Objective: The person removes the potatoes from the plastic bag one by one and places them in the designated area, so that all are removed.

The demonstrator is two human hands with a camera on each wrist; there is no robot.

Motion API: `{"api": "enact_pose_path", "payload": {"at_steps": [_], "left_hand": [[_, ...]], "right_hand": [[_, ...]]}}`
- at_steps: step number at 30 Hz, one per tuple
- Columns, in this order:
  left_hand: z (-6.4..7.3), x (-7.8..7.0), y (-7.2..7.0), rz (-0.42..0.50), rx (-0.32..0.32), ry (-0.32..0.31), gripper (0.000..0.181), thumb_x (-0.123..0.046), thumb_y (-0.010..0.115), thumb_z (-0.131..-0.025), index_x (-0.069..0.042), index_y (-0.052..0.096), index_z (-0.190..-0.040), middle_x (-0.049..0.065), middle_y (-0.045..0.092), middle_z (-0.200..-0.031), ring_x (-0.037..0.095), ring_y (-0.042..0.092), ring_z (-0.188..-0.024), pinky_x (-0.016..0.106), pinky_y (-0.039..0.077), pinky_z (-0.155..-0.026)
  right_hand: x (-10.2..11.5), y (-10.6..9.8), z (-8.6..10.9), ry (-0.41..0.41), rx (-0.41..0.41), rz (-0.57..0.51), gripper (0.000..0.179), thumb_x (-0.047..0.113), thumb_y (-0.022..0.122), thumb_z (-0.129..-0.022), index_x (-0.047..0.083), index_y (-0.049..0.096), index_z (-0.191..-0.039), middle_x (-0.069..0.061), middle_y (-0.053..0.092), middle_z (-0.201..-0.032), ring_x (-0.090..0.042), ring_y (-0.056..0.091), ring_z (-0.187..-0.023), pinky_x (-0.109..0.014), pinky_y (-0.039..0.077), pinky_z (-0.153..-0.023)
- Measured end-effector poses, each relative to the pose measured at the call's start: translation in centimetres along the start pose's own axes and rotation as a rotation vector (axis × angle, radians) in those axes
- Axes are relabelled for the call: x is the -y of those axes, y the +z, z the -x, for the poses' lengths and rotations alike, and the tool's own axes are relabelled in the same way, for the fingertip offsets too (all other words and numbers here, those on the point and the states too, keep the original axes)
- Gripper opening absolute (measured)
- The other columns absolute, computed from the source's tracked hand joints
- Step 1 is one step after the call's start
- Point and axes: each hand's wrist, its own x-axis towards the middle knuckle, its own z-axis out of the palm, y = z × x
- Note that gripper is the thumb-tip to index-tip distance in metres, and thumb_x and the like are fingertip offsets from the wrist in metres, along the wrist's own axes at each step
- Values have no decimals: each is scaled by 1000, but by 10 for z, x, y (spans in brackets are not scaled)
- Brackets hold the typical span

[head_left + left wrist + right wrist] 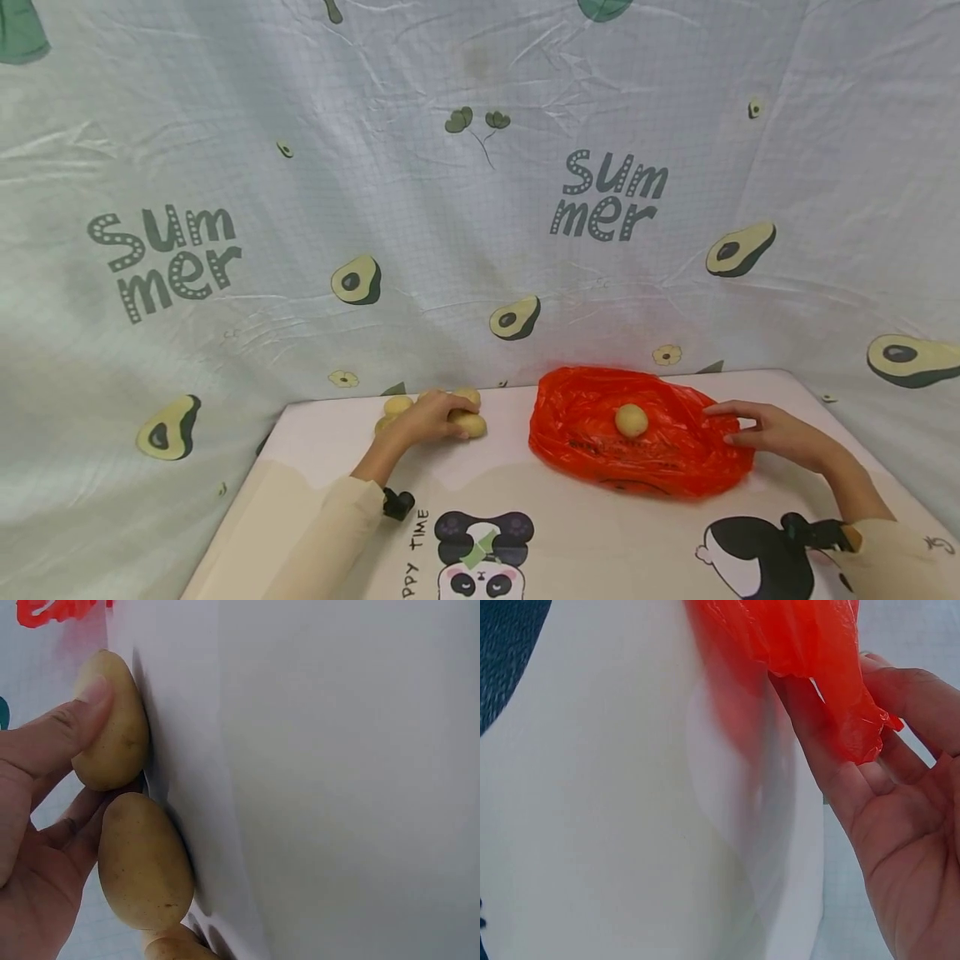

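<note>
My left hand (433,418) is at the pile on the table's far side, gripping a potato (124,739) with the thumb over it and fingers behind. A second potato (144,862) lies right beside those fingers. More potatoes (398,406) sit around and behind the hand, partly covered by it. On the right, a red plastic bag (592,467) lies spread on the table with a single potato (632,421) on it. My right hand (783,433) touches the bag's right edge, fingers loosely extended; a flap of red plastic hangs between thumb and fingers in the right wrist view.
The white table (517,467) carries a panda print (483,554) and a cartoon head print (757,554) near the front. Behind its far edge hangs a pale curtain (420,208) with avocado prints.
</note>
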Motion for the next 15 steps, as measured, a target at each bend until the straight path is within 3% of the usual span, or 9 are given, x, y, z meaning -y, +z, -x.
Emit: {"api": "enact_pose_path", "payload": {"at_steps": [15], "left_hand": [[-4, -2, -1, -19, 28, -40, 40, -21, 85, -82, -11, 75, -120, 5, 74, -118, 23, 67, -106, 43, 51, -94]], "right_hand": [[4, -1, 1, 1, 10, 11, 61, 22, 74, -91, 1, 52, -144, -35, 42, -148, -46, 53, -123, -44, 60, -85]]}}
